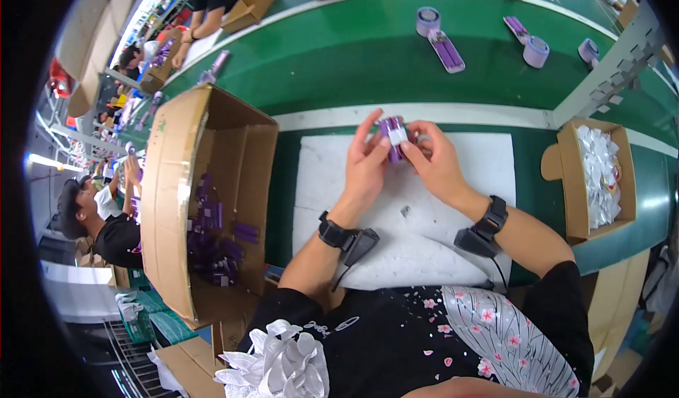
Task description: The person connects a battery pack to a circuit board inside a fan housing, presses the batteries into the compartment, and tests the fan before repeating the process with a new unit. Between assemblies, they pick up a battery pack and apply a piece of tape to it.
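Note:
Both my hands are raised over a white work mat (325, 186) and hold a small purple block that looks like a battery pack (396, 153). A white patch lies across its front. My left hand (368, 161) grips its left side, with the index finger stretched upward. On the other side, the thumb of my right hand (433, 159) presses near the white patch, and its other fingers curl behind, partly hidden. To the left, a tall cardboard box (244, 143) contains several similar purple packs (212, 214).
Beyond the mat runs a green conveyor belt (339, 66) carrying lilac devices with round heads and opened handles (447, 50). A cardboard tray (576, 186) of crumpled white pieces (600, 179) stands right, near a grey metal post (608, 69). Other people (113, 235) work at left and far side.

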A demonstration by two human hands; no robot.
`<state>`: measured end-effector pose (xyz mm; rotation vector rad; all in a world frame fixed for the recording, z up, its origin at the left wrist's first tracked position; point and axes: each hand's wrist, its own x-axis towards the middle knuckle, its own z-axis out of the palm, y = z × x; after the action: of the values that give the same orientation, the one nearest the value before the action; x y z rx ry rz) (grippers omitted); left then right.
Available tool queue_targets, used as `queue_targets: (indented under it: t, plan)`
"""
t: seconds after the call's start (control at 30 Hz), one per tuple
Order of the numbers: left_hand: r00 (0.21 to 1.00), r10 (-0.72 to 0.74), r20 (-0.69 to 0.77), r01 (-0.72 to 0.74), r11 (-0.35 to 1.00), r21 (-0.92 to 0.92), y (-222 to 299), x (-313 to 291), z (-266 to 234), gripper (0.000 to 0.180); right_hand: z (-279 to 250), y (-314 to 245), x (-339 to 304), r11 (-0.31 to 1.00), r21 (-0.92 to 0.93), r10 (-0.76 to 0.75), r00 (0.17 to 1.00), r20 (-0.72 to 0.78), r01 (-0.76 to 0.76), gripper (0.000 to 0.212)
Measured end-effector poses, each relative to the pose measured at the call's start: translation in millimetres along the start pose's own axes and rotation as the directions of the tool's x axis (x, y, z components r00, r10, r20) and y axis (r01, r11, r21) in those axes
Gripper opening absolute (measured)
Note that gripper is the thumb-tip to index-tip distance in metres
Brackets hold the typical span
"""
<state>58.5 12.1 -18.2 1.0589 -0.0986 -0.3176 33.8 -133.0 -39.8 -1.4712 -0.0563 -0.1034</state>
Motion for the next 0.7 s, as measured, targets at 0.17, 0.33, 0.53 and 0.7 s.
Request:
queue_targets:
  t: [0.17, 0.33, 0.53, 0.7]
  plan:
    - [0.995, 0.096, -0.027, -0.096, 0.995, 0.005, 11.7, -1.6, 2.4, 0.052, -3.7, -5.3, 3.4, 0.993, 0.073, 0.091, 0.995, 0.045, -0.094, 0.031]
    - [0.987, 0.137, -0.082, -0.130, 0.987, 0.089, 15.5, -5.1, 2.8, 0.053, -5.0, -7.6, -1.3, 0.986, 0.164, 0.033, 0.999, 0.002, -0.032, 0.031]
    - [0.984, 0.136, -0.118, -0.133, 0.991, 0.034, 11.0, -9.2, 2.7, 0.055, -3.1, -22.4, -3.0, 0.955, 0.277, 0.126, 0.991, -0.040, -0.110, 0.036]
    - [0.990, 0.125, -0.066, -0.114, 0.983, 0.145, 1.9, -10.0, 6.2, 0.056, -7.6, -16.0, -0.7, 0.968, 0.236, 0.098, 0.994, -0.045, -0.085, 0.036]
